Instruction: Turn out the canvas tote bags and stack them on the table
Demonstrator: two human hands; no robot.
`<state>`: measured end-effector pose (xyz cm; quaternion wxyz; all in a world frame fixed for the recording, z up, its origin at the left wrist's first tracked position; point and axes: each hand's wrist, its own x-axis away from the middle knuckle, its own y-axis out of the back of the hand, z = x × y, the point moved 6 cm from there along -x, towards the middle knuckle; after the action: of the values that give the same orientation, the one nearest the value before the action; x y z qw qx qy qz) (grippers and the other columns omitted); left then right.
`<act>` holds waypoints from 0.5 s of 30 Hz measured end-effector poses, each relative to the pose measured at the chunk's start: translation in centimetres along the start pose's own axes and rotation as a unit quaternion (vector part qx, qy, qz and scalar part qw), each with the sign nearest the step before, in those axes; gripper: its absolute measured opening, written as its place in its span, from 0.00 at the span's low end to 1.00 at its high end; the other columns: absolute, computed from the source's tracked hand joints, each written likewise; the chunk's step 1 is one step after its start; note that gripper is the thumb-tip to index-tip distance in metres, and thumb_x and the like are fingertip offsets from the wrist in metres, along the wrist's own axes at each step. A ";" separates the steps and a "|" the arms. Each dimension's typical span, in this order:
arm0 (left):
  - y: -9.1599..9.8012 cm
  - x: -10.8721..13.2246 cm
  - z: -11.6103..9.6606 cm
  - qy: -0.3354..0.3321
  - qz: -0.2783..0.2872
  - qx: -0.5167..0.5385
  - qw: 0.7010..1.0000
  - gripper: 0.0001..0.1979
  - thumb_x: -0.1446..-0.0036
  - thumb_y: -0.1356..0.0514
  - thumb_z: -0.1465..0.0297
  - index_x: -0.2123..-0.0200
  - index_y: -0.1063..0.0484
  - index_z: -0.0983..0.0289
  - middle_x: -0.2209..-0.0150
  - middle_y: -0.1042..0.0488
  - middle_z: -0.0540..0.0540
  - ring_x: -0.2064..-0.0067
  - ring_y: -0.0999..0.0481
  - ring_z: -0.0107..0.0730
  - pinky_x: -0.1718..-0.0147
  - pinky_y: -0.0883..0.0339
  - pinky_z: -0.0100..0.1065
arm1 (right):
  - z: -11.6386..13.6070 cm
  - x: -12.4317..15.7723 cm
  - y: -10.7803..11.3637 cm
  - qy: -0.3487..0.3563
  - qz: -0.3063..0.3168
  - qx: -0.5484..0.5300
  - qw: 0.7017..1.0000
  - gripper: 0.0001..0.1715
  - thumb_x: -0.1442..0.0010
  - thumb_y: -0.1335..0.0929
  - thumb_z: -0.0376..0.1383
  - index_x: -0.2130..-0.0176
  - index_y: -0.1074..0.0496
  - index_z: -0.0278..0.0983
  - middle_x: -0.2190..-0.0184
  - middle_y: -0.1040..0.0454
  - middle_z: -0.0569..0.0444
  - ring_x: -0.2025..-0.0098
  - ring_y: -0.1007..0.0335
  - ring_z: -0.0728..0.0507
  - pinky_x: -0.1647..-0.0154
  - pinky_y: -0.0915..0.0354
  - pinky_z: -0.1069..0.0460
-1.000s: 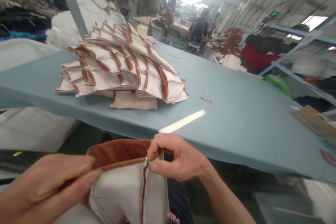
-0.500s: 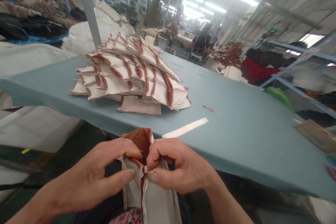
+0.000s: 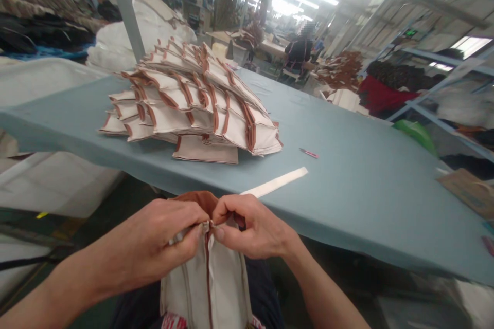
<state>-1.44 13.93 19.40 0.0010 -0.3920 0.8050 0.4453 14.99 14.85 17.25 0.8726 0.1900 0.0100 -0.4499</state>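
Note:
A cream fabric pouch (image 3: 227, 277) with brown lining lies upright against my lap, its open end toward the table. My left hand (image 3: 170, 236) pinches the edge of that opening on the left of a brown-trimmed seam. Just across the seam, my right hand (image 3: 247, 226) pinches the same edge, thumb and bent index finger together. Both sets of fingertips nearly meet at the seam's top. Past them, the brown lining (image 3: 198, 199) shows at the far side of the mouth. Red lettering is partly visible low on the pouch.
A blue-green table (image 3: 347, 200) stands before me. On it rest a tall stack of similar cream pieces with brown edges (image 3: 193, 103), a pale strip (image 3: 276, 182) and small pink-handled snips (image 3: 309, 153). Farther back, a person (image 3: 299, 54) sits among piled materials.
Both hands have risen slightly and drawn closer together at the seam. More of the pouch's front now shows below them, and less of its brown inside is visible.

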 end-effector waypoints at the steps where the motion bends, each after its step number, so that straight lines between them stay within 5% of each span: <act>1: 0.0 -0.1 0.0 0.006 0.004 0.002 1.000 0.15 0.29 0.46 0.75 0.69 0.26 0.60 0.73 0.22 0.47 0.72 0.23 0.27 0.70 0.36 0.28 | -0.1 -0.1 0.0 -0.001 0.001 -0.005 1.000 0.07 0.37 0.27 0.34 0.67 0.28 0.39 0.73 0.32 0.64 0.73 0.41 0.51 0.68 0.41 0.55; 7: 0.4 -1.0 -0.6 0.058 0.007 0.083 0.995 0.17 0.34 0.48 0.74 0.75 0.28 0.61 0.77 0.29 0.43 0.75 0.30 0.23 0.74 0.38 0.22 | 1.2 -0.4 0.3 0.018 -0.018 -0.007 1.000 0.12 0.39 0.24 0.40 0.67 0.29 0.39 0.72 0.31 0.63 0.73 0.41 0.50 0.65 0.38 0.54; 15: 0.2 -1.3 -0.5 0.111 0.016 0.153 0.982 0.19 0.31 0.48 0.69 0.75 0.30 0.61 0.75 0.31 0.43 0.75 0.30 0.23 0.75 0.38 0.21 | 2.7 -0.4 0.4 0.010 -0.051 0.062 0.997 0.04 0.42 0.30 0.34 0.68 0.31 0.40 0.71 0.28 0.61 0.71 0.37 0.49 0.62 0.36 0.54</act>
<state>-0.45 14.43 20.30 -0.0353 -0.4211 0.8651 0.2703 14.65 14.40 19.97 0.8347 0.2475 0.0008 -0.4919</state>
